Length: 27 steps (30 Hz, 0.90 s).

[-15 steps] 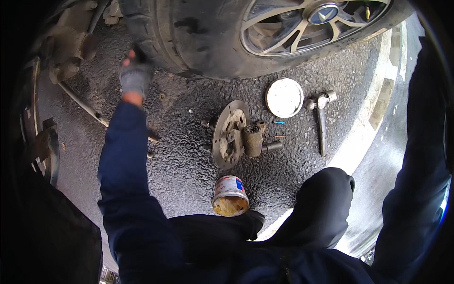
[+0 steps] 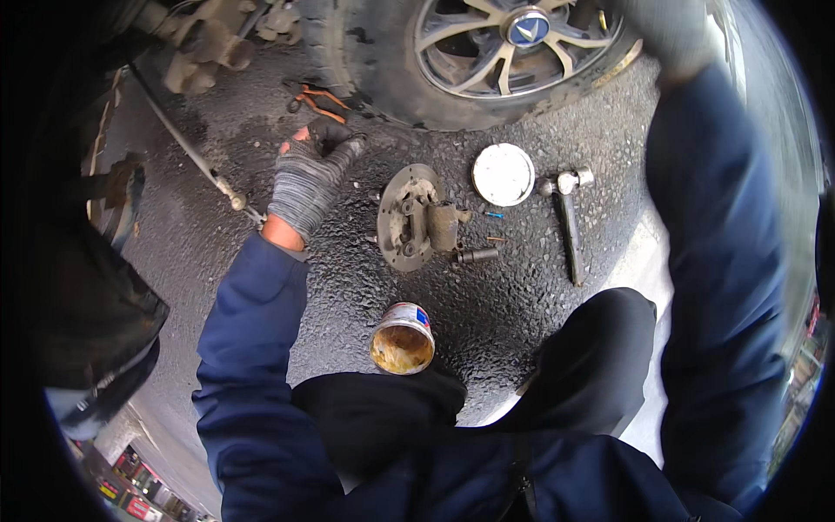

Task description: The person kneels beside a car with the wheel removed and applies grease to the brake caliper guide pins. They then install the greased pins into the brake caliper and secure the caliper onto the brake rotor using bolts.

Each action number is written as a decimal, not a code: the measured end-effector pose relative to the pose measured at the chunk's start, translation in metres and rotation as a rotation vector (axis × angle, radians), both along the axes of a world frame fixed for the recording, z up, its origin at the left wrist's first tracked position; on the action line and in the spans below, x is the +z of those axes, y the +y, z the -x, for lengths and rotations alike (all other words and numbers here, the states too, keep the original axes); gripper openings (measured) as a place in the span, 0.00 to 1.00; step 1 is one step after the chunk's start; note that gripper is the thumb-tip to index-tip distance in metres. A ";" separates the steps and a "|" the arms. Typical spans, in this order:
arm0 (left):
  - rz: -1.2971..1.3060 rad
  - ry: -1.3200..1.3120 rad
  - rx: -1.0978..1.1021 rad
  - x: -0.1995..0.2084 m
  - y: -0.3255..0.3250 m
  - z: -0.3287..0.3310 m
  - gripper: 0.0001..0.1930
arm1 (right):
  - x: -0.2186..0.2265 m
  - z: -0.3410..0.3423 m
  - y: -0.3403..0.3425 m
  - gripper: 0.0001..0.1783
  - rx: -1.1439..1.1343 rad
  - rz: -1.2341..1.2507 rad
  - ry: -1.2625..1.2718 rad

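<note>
My left hand [image 2: 311, 174], in a grey knit glove with bare fingertips, is over the asphalt just short of orange-handled pliers [image 2: 322, 100]. Its thumb stands apart from its partly curled fingers, and I see nothing held. My right hand [image 2: 674, 35], also gloved, is smeared by motion at the top edge, beside the wheel [image 2: 504, 52]; its fingers cannot be made out. Between my arms a dirty metal disc [image 2: 404, 217] stands tilted, with a rusty cylindrical part [image 2: 443, 228] against it. Closer to my knees, a tub [image 2: 403, 339] with yellowish-brown grease inside lies tipped toward me.
A round white lid [image 2: 504, 174] and a ball-peen hammer [image 2: 569, 222] lie right of the disc. A small blue piece [image 2: 494, 215] and a dark socket-like piece [image 2: 477, 256] are nearby. A long metal rod [image 2: 183, 139] slants across the left, below greasy vehicle parts [image 2: 209, 48].
My left hand has drawn back toward me and to the right from beside the tyre. The orange-handled pliers now show. My right arm has swung up into view, its hand reaching the top edge.
</note>
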State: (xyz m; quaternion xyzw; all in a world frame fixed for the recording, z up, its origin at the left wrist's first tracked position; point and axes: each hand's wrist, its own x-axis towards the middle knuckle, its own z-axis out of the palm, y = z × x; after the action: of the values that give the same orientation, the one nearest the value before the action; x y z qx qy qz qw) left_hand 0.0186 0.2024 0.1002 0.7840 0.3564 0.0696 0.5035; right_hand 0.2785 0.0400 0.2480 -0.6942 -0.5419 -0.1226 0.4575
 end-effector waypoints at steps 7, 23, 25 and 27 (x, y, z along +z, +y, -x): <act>0.520 -0.143 0.095 0.035 -0.036 0.025 0.08 | -0.098 0.138 -0.012 0.15 0.307 0.557 0.800; -0.187 0.301 -0.460 -0.005 -0.094 0.028 0.10 | -0.215 0.131 -0.061 0.09 -0.105 0.740 0.735; -0.345 0.344 -0.584 -0.015 -0.111 0.032 0.15 | -0.226 0.136 -0.058 0.09 -0.061 0.734 0.773; -0.276 0.581 -0.633 -0.021 -0.127 0.033 0.24 | -0.233 0.140 -0.056 0.10 -0.044 0.850 0.708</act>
State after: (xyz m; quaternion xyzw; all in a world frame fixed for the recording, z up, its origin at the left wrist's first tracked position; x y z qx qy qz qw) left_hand -0.0140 0.0755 0.0788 0.9013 0.2129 -0.2637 0.2697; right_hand 0.1390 -0.0161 0.0147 -0.8278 -0.3422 0.3383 0.2885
